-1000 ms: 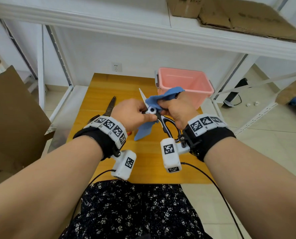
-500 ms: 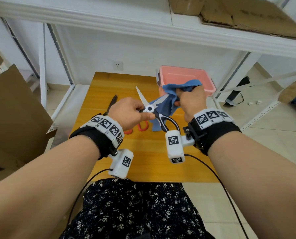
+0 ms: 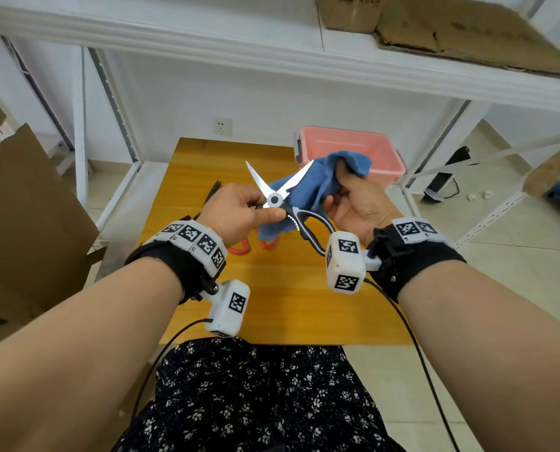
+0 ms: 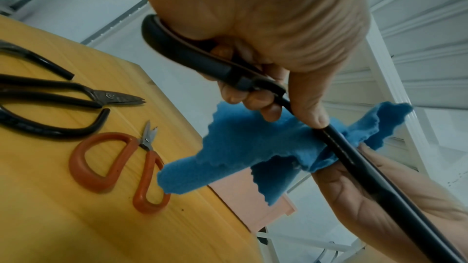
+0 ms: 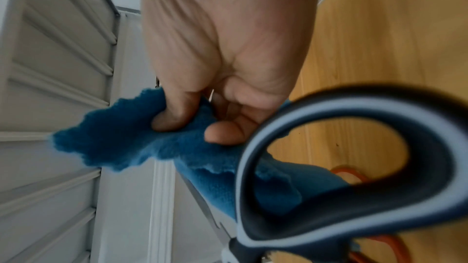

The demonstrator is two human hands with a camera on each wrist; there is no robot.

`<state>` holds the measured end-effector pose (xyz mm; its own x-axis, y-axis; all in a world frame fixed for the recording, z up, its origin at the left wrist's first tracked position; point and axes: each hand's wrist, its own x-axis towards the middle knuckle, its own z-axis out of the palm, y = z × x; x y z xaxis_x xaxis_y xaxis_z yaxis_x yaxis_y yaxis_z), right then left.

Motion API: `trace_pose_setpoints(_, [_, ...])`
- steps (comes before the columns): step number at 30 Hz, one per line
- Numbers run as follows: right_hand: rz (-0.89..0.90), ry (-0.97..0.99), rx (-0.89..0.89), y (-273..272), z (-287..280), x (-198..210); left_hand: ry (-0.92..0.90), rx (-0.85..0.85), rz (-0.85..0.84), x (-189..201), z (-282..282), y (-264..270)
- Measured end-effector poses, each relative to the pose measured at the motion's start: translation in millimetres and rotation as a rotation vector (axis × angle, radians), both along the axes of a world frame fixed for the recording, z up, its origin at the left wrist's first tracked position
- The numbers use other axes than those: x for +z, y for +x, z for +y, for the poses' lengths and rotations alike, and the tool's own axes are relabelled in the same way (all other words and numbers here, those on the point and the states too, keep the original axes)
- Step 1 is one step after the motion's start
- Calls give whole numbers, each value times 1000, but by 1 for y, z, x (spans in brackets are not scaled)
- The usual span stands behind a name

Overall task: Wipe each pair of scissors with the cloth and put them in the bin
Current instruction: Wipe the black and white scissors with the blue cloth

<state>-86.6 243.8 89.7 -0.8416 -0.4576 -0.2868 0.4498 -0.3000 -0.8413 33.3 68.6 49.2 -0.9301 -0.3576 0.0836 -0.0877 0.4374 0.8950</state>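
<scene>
Black-and-grey kitchen scissors point(image 3: 280, 199) are held above the wooden table with their blades spread apart. My left hand point(image 3: 239, 212) grips one handle point(image 4: 202, 61) of them, thumb along the shank near the pivot. My right hand point(image 3: 353, 203) pinches a blue cloth point(image 3: 314, 187) between thumb and fingers, just right of the blades; the cloth point(image 4: 240, 147) hangs under the scissors. The other handle loop point(image 5: 341, 167) fills the right wrist view. A pink bin point(image 3: 350, 151) stands at the table's far right corner.
Small orange-handled scissors point(image 4: 126, 167) and black metal scissors point(image 4: 63, 95) lie on the yellow wooden table point(image 3: 291, 295) under my left hand. White shelf posts flank the table, and cardboard leans at the left.
My right hand drew the cloth off the blade, up and to the right. The scissors' blades now stand bare and spread wider; both hands have risen slightly.
</scene>
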Motion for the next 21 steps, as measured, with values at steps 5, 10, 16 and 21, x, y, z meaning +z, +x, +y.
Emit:
trace_pose_setpoints(5, [23, -40, 119, 5, 1, 0, -18, 31, -35, 4, 0, 0])
trace_pose_setpoints(10, [68, -16, 188, 7, 1, -3, -140, 59, -84, 7, -2, 0])
trace_pose_setpoints(16, [238, 303, 381, 14, -8, -6, -360, 35, -185, 14, 8, -1])
trace_pose_setpoints(21, [338, 437, 378, 12, -13, -7, -397, -15, -185, 19, 14, -1])
